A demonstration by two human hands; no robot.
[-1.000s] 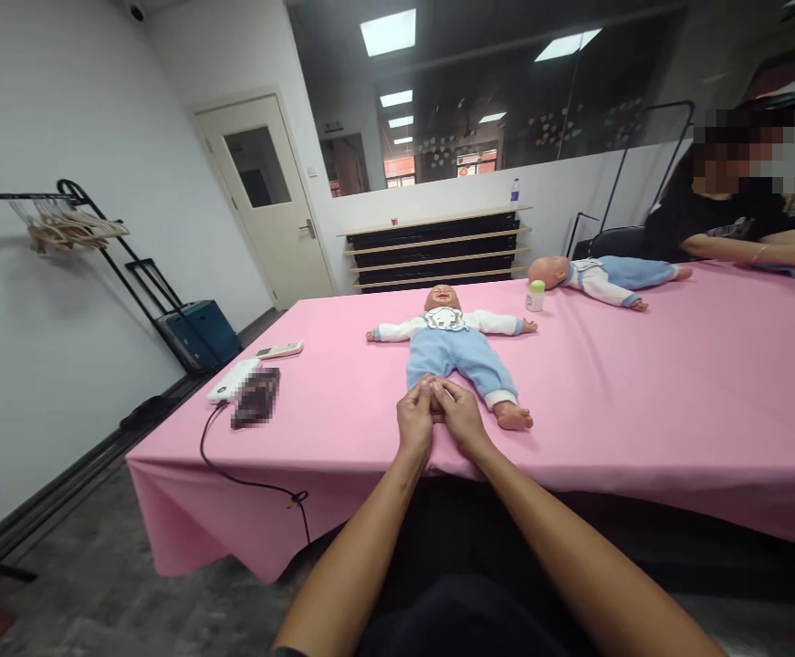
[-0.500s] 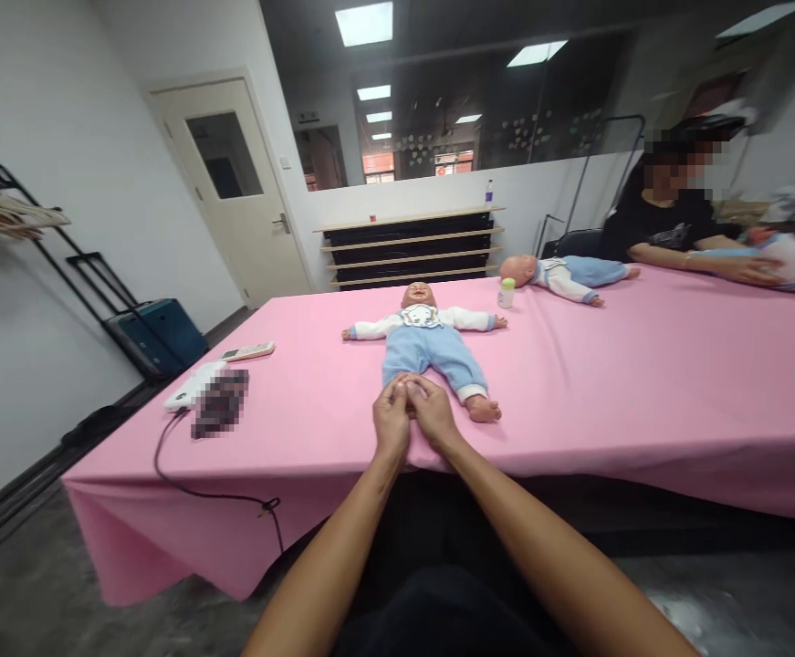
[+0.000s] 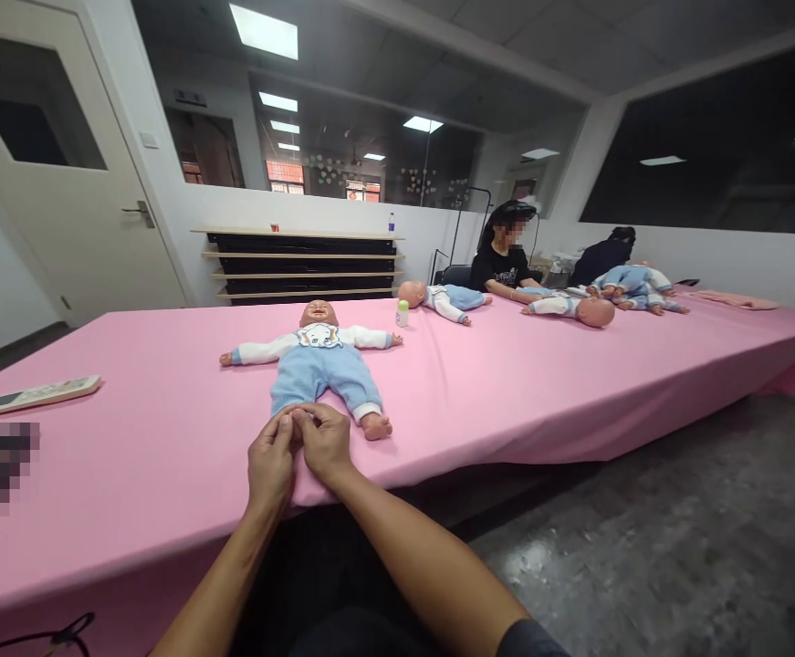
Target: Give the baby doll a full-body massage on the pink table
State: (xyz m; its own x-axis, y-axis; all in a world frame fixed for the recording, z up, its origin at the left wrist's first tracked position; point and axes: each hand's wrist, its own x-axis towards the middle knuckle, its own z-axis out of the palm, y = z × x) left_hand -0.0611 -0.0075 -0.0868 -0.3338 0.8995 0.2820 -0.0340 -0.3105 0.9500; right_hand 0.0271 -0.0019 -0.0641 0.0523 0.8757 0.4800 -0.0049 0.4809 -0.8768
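A baby doll (image 3: 325,365) in light-blue trousers and a white top with an animal-face bib lies on its back, arms spread, feet towards me. My left hand (image 3: 272,456) and my right hand (image 3: 325,443) meet at the end of the leg on the left of the view. Both are closed around it, thumbs side by side and fingers bent. They hide that foot and its trouser cuff. The doll's other foot (image 3: 376,426) is bare and rests on the pink cloth (image 3: 493,401).
A green-capped bottle (image 3: 402,315) stands beyond the doll. A second doll (image 3: 448,299) and several more lie farther right, near a seated person (image 3: 503,260). A remote control (image 3: 37,394) lies at the left. Low shelves (image 3: 301,265) stand behind the table.
My view has swung to the right, bringing more dolls and a second person into sight. Both hands stay at the same leg of the doll.
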